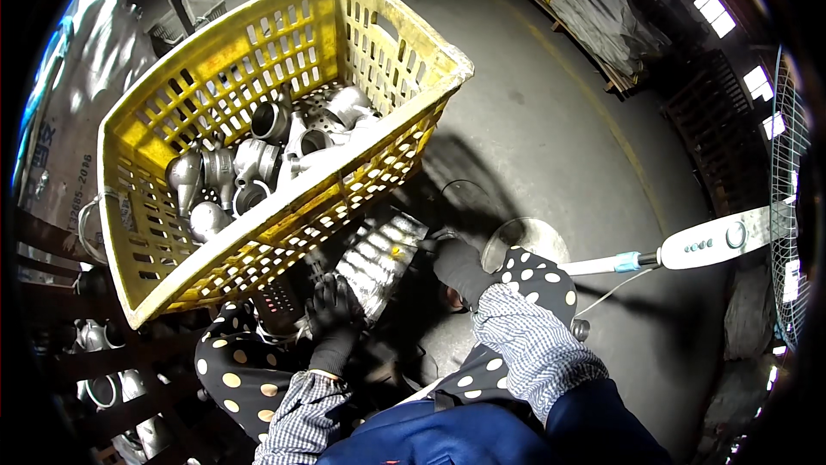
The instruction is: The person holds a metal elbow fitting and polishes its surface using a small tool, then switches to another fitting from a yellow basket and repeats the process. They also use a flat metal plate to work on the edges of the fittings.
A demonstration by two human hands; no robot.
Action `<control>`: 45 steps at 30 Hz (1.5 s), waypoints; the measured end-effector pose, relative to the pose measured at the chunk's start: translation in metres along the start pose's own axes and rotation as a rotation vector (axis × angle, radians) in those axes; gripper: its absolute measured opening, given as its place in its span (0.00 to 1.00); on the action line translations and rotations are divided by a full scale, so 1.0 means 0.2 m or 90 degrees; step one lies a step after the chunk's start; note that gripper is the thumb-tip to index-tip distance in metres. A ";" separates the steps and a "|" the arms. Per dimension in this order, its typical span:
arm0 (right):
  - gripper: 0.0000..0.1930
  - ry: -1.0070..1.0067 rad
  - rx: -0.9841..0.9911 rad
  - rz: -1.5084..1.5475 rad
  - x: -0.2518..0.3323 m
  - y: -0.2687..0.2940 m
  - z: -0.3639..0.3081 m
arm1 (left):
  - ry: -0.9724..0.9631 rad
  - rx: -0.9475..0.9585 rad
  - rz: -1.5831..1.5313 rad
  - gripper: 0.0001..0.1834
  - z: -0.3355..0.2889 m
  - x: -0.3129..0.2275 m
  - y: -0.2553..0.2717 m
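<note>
My left hand (333, 317), in a dark glove, is held low in front of me beneath the basket's near edge. Its fingers are stretched out and nothing shows in them. A pale, worn metal surface (379, 263) with striped shadows lies just beyond it. My right hand (460, 269), also dark-gloved, is on the far side of that surface beside my right knee. Its fingers sink into shadow, so their grip is hidden. Ahead and to the left, a yellow plastic basket (284, 233) holds several grey metal pipe fittings (249, 160), some curved like elbows.
A white-handled pedestal fan (718, 237) stands at the right, its round base (525, 243) beside my knee. More metal fittings (103, 388) lie on a dark rack at lower left. Wrapped material (594, 13) rests on a pallet at the far right. Grey floor (551, 121) stretches between.
</note>
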State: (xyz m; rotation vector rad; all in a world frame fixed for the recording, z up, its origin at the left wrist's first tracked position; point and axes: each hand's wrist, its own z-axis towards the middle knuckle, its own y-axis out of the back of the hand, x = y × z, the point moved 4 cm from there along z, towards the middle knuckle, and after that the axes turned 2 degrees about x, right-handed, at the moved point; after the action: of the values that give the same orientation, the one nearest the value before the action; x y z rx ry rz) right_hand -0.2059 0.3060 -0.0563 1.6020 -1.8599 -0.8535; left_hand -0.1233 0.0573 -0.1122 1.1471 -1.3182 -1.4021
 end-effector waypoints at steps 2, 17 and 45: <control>0.16 0.022 -0.063 0.046 -0.01 0.00 0.01 | 0.026 0.148 -0.032 0.36 -0.03 0.03 -0.08; 0.17 0.123 -0.145 0.089 -0.21 -0.30 0.39 | 0.111 0.290 -0.262 0.47 -0.03 0.03 -0.05; 0.17 0.429 -0.240 0.632 0.09 -0.03 -0.81 | 0.382 0.101 -1.233 0.17 -0.63 0.06 0.81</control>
State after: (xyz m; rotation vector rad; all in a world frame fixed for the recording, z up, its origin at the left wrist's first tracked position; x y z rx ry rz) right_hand -0.0838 0.2681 0.0466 0.4768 -1.5528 -0.1483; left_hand -0.0020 0.0104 0.0470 2.8771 0.5703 -1.7037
